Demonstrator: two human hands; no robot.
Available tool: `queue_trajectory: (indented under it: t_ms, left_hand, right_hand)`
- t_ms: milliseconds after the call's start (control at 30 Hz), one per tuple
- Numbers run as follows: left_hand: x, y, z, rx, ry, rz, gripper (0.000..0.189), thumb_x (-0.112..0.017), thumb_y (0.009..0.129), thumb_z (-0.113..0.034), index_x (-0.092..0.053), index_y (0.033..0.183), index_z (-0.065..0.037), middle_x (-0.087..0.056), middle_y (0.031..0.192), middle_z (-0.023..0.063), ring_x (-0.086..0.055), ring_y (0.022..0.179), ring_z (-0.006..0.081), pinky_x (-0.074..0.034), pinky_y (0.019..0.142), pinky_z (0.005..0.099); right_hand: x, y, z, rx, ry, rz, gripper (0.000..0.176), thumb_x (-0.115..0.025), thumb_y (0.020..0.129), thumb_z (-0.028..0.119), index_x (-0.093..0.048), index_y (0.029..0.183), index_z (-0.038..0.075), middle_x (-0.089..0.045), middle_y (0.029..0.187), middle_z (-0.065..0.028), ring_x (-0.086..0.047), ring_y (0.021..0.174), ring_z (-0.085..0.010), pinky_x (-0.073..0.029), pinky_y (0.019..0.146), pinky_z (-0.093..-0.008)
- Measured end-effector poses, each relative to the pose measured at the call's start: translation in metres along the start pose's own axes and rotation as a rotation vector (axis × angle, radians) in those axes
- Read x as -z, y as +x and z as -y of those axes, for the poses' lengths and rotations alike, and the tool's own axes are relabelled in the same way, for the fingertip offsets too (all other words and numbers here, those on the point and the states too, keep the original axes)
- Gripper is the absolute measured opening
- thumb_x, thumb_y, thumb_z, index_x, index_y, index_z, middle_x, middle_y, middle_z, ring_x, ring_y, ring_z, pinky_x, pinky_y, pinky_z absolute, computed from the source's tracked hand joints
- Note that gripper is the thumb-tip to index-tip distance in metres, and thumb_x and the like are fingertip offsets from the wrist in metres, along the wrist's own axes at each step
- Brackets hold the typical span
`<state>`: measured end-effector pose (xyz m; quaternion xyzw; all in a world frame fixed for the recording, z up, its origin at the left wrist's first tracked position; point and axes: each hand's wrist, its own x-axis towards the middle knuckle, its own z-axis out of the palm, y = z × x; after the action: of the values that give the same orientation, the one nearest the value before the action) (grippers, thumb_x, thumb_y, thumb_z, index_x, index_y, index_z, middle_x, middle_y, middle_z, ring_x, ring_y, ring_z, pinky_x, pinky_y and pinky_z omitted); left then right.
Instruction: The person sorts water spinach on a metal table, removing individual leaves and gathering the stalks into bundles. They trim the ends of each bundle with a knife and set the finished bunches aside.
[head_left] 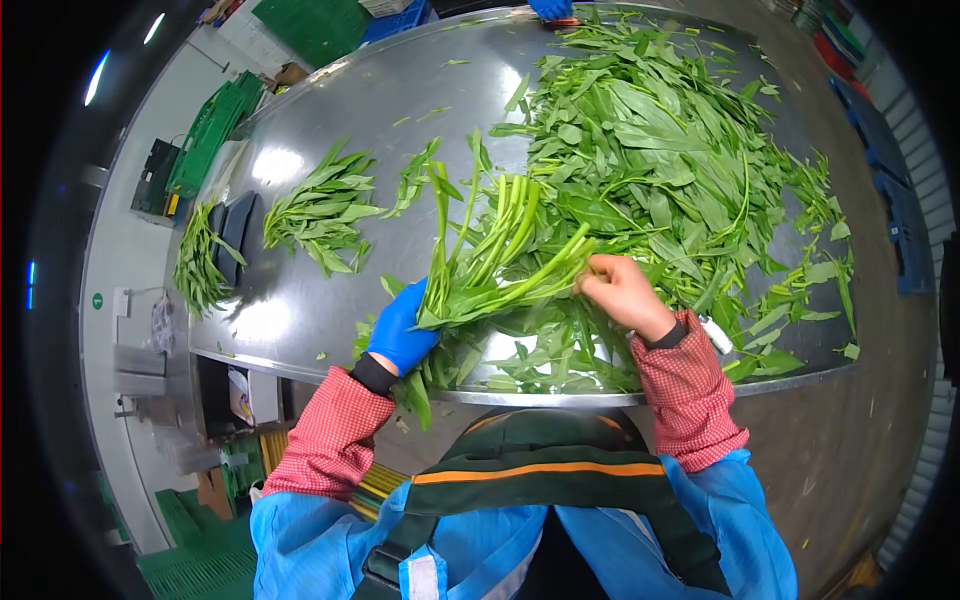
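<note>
My left hand [405,330], in a blue glove, is closed around a bunch of water spinach [490,255]. The bunch's pale cut stems fan up and to the right, and leaves hang below the glove. My bare right hand [628,297] is pinched at the right side of the bunch, by the stem ends; its fingertips seem to hold a stem, partly hidden by the fingers. Just beyond the right hand lies a large heap of loose water spinach [660,150]. Scattered leaves [560,360] lie beneath both hands.
On the metal table [420,90], two smaller bunches lie left, one [325,210] nearer the middle and one [203,265] beside a dark tray [235,240]. A white object [716,336] sits by my right wrist. Another person's blue-gloved hand [551,8] shows at the far edge. Green crates [210,135] stand left.
</note>
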<state>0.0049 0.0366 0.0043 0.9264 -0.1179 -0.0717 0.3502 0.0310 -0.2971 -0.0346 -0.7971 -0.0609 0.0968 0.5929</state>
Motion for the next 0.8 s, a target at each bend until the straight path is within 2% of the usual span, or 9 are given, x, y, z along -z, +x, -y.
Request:
queue_trajectory:
  t_ms: [100, 133, 200, 333, 433, 533, 600, 667, 800]
  left_hand:
    - [0.001, -0.003, 0.009, 0.066, -0.124, 0.050, 0.054, -0.068, 0.074, -0.006, -0.052, 0.125, -0.004, -0.063, 0.110, 0.0120, -0.061, 0.101, 0.0213, -0.047, 0.088, 0.0335]
    - [0.002, -0.005, 0.021, 0.070, -0.203, 0.101, 0.053, -0.068, 0.074, -0.006, -0.052, 0.124, -0.003, -0.064, 0.110, 0.0113, -0.061, 0.100, 0.0211, -0.047, 0.088, 0.0334]
    - [0.003, -0.005, 0.025, 0.158, -0.382, 0.177, 0.053, -0.068, 0.073, -0.004, -0.053, 0.123, -0.002, -0.063, 0.110, 0.0094, -0.061, 0.099, 0.0199, -0.047, 0.088, 0.0326]
    - [0.008, -0.004, 0.012, 0.389, -0.681, 0.235, 0.050, -0.067, 0.074, 0.001, -0.054, 0.122, -0.001, -0.063, 0.110, 0.0059, -0.060, 0.096, 0.0162, -0.047, 0.089, 0.0309]
    - [0.012, -0.003, 0.021, 0.410, -0.748, 0.261, 0.053, -0.068, 0.073, 0.002, -0.053, 0.124, -0.002, -0.062, 0.112, 0.0061, -0.060, 0.099, 0.0162, -0.047, 0.090, 0.0311]
    - [0.012, -0.004, 0.016, 0.384, -0.805, 0.193, 0.055, -0.069, 0.073, 0.002, -0.052, 0.126, -0.002, -0.062, 0.113, 0.0064, -0.060, 0.099, 0.0166, -0.047, 0.091, 0.0314]
    - [0.012, -0.002, 0.021, 0.434, -0.774, 0.244, 0.058, -0.069, 0.073, 0.002, -0.051, 0.127, -0.002, -0.062, 0.113, 0.0070, -0.060, 0.100, 0.0171, -0.046, 0.092, 0.0318]
    - [0.009, -0.001, 0.017, 0.455, -0.753, 0.275, 0.058, -0.070, 0.073, 0.001, -0.050, 0.128, -0.002, -0.061, 0.115, 0.0073, -0.060, 0.100, 0.0173, -0.046, 0.092, 0.0319]
    - [-0.004, -0.001, -0.002, 0.416, -0.795, 0.320, 0.059, -0.071, 0.073, -0.001, -0.050, 0.128, -0.002, -0.061, 0.115, 0.0078, -0.061, 0.098, 0.0176, -0.047, 0.091, 0.0319]
  right_hand:
    - [0.018, 0.003, -0.008, 0.042, 0.286, -0.161, 0.016, -0.053, 0.080, 0.014, -0.062, 0.076, 0.002, -0.056, 0.063, 0.0006, -0.043, 0.050, -0.0095, -0.035, 0.048, -0.0253]
    - [0.034, -0.003, 0.014, -0.152, 0.518, -0.140, 0.012, -0.050, 0.081, 0.011, -0.059, 0.074, 0.005, -0.048, 0.058, 0.0031, -0.036, 0.046, -0.0061, -0.029, 0.042, -0.0213]
    - [0.056, -0.003, 0.013, -0.044, 0.876, -0.237, 0.009, -0.048, 0.083, 0.011, -0.054, 0.076, 0.008, -0.037, 0.054, 0.0054, -0.030, 0.044, -0.0057, -0.024, 0.039, -0.0216]
    - [0.093, -0.003, -0.015, 0.230, 1.394, -0.316, 0.013, -0.049, 0.086, 0.016, -0.052, 0.075, 0.009, -0.034, 0.054, 0.0045, -0.027, 0.044, -0.0061, -0.024, 0.041, -0.0233]
    - [0.103, -0.012, -0.034, 0.286, 1.402, 0.043, 0.014, -0.053, 0.086, 0.019, -0.055, 0.081, 0.006, -0.044, 0.060, 0.0018, -0.039, 0.051, -0.0080, -0.035, 0.047, -0.0234]
    - [0.080, -0.014, -0.031, -0.137, 0.035, 0.092, 0.027, -0.060, 0.084, 0.026, -0.059, 0.099, 0.003, -0.055, 0.071, -0.0026, -0.053, 0.063, -0.0135, -0.046, 0.061, -0.0264]
    - [0.047, -0.013, -0.024, 0.241, -0.724, -0.150, 0.049, -0.067, 0.081, 0.035, -0.056, 0.115, 0.003, -0.062, 0.084, -0.0074, -0.061, 0.076, -0.0200, -0.049, 0.072, -0.0315]
    - [0.020, 0.003, 0.012, 0.051, -0.087, -0.057, 0.058, -0.070, 0.078, 0.042, -0.055, 0.118, 0.003, -0.063, 0.087, -0.0112, -0.062, 0.077, -0.0236, -0.049, 0.071, -0.0338]
    - [-0.023, 0.032, 0.052, 0.050, -0.130, -0.120, 0.054, -0.069, 0.080, 0.041, -0.056, 0.112, 0.000, -0.063, 0.083, -0.0112, -0.062, 0.073, -0.0236, -0.049, 0.069, -0.0368]
